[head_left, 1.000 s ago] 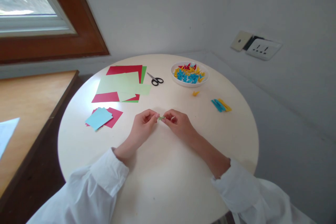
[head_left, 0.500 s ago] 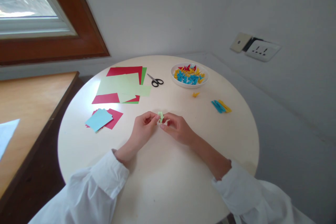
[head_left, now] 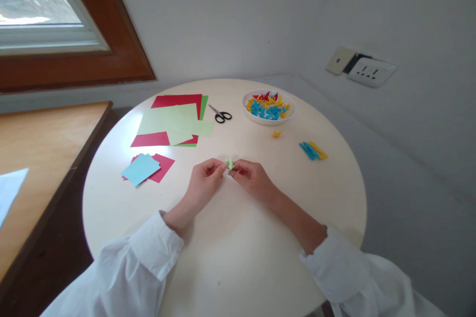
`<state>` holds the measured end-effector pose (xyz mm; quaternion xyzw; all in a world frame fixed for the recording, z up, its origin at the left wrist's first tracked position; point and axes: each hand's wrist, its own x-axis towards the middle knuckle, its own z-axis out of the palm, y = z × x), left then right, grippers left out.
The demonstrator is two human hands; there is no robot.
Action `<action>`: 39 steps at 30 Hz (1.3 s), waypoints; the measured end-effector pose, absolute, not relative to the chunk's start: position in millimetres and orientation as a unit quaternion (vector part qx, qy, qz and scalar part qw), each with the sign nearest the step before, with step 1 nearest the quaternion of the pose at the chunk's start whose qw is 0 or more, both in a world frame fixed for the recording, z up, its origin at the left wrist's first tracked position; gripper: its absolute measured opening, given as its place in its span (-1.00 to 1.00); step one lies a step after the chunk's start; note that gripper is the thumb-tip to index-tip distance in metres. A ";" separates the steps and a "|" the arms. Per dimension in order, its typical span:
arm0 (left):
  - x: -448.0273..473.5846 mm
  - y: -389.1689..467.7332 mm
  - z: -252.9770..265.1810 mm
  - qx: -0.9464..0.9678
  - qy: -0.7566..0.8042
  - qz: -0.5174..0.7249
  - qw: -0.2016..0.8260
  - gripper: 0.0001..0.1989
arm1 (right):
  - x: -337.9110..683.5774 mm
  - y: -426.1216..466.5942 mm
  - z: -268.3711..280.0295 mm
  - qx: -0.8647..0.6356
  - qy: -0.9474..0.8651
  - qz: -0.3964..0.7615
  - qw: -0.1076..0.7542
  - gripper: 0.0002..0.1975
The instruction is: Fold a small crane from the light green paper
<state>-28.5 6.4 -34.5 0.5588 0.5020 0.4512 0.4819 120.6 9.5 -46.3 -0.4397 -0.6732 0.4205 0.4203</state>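
Since half a second ago my hands barely shifted, nudging the green paper piece (head_left: 229, 163) slightly right. My left hand (head_left: 204, 182) and right hand (head_left: 251, 179) pinch it between their fingertips, above the table (head_left: 238, 257). Scissors (head_left: 220, 114), paper sheets (head_left: 173, 124) and a bowl (head_left: 268, 106) of folded bits lie well beyond.

White long sleeves, cuffs turned back; hands bare.

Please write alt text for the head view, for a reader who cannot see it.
Both hands, left hand and right hand, pinch a small green paper piece above a round table. Further back lie coloured sheets, scissors and a bowl of folded pieces.
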 end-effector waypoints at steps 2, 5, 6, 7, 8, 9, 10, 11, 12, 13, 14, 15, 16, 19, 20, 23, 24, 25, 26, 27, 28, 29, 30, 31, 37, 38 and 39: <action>-28.8 6.7 -35.5 0.558 0.503 0.451 0.481 -0.76 | 120.8 9.8 -47.4 -0.449 -0.680 0.402 0.418 -0.88; -30.7 8.0 -36.5 0.563 0.508 0.460 0.461 -0.76 | 121.4 9.2 -48.2 -0.460 -0.693 0.381 0.404 -0.87; -31.6 8.7 -36.8 0.563 0.510 0.467 0.451 -0.76 | 121.6 8.8 -48.2 -0.463 -0.696 0.377 0.398 -0.87; -32.5 9.3 -37.0 0.562 0.512 0.475 0.443 -0.77 | 121.8 8.4 -47.9 -0.465 -0.700 0.371 0.394 -0.86; -33.3 9.9 -37.3 0.559 0.513 0.483 0.436 -0.77 | 121.9 7.9 -47.5 -0.467 -0.705 0.365 0.389 -0.86; -34.0 10.4 -37.5 0.555 0.515 0.490 0.432 -0.77 | 122.0 7.4 -47.0 -0.467 -0.711 0.359 0.386 -0.86; -34.5 10.8 -37.7 0.552 0.515 0.496 0.429 -0.77 | 122.0 6.8 -46.4 -0.465 -0.716 0.353 0.383 -0.86; -34.9 11.1 -37.8 0.548 0.517 0.500 0.427 -0.76 | 122.1 6.3 -45.8 -0.463 -0.720 0.349 0.380 -0.87; -35.1 11.2 -37.8 0.545 0.520 0.502 0.425 -0.77 | 122.1 5.8 -45.1 -0.461 -0.724 0.348 0.378 -0.87; -35.2 11.3 -37.8 0.543 0.523 0.504 0.422 -0.77 | 122.2 5.4 -44.5 -0.459 -0.726 0.347 0.377 -0.87; -35.2 11.4 -37.8 0.541 0.527 0.504 0.419 -0.77 | 122.2 5.0 -43.8 -0.456 -0.727 0.349 0.376 -0.87; -35.2 11.6 -37.9 0.539 0.530 0.505 0.417 -0.77 | 122.2 4.7 -43.1 -0.454 -0.729 0.351 0.374 -0.87; -35.2 11.8 -38.1 0.537 0.533 0.505 0.415 -0.76 | 122.3 4.5 -42.5 -0.452 -0.730 0.354 0.371 -0.87; -35.2 13.0 -39.8 0.531 0.537 0.503 0.420 -0.75 | 122.5 4.1 -41.3 -0.448 -0.730 0.365 0.365 -0.87; -35.2 13.6 -40.7 0.529 0.537 0.503 0.423 -0.75 | 122.7 4.1 -41.2 -0.447 -0.730 0.368 0.363 -0.87; -35.4 15.0 -43.4 0.517 0.538 0.507 0.431 -0.77 | 123.0 4.2 -41.4 -0.441 -0.732 0.375 0.360 -0.87; -35.6 15.3 -44.0 0.515 0.538 0.508 0.432 -0.77 | 123.0 4.2 -41.5 -0.438 -0.733 0.377 0.359 -0.87; -35.8 15.5 -44.4 0.513 0.538 0.509 0.433 -0.77 | 123.1 4.3 -41.7 -0.436 -0.733 0.379 0.359 -0.87; -36.0 15.6 -44.6 0.512 0.537 0.510 0.434 -0.77 | 123.1 4.3 -41.8 -0.434 -0.733 0.381 0.358 -0.87; -36.3 15.7 -44.6 0.512 0.536 0.510 0.436 -0.77 | 123.2 4.3 -41.8 -0.433 -0.733 0.384 0.358 -0.87; -36.6 15.7 -44.6 0.511 0.535 0.511 0.439 -0.76 | 123.2 4.4 -41.8 -0.431 -0.732 0.386 0.359 -0.87; -36.8 15.7 -44.6 0.508 0.534 0.511 0.442 -0.76 | 123.3 4.3 -41.8 -0.430 -0.732 0.389 0.358 -0.87; -37.0 15.7 -44.6 0.505 0.533 0.511 0.446 -0.75 | 123.4 4.3 -41.7 -0.429 -0.732 0.390 0.358 -0.87; -37.2 15.8 -44.7 0.502 0.533 0.511 0.450 -0.75 | 123.6 4.2 -41.6 -0.430 -0.732 0.392 0.356 -0.87; -36.3 16.7 -45.1 0.481 0.531 0.516 0.470 -0.75 | 124.3 4.2 -41.4 -0.431 -0.729 0.401 0.349 -0.86; -36.0 16.7 -44.7 0.478 0.531 0.516 0.472 -0.75 | 124.2 4.5 -41.4 -0.431 -0.730 0.401 0.348 -0.86; -35.5 16.8 -44.2 0.475 0.532 0.516 0.474 -0.75 | 123.8 5.0 -41.3 -0.431 -0.731 0.401 0.346 -0.86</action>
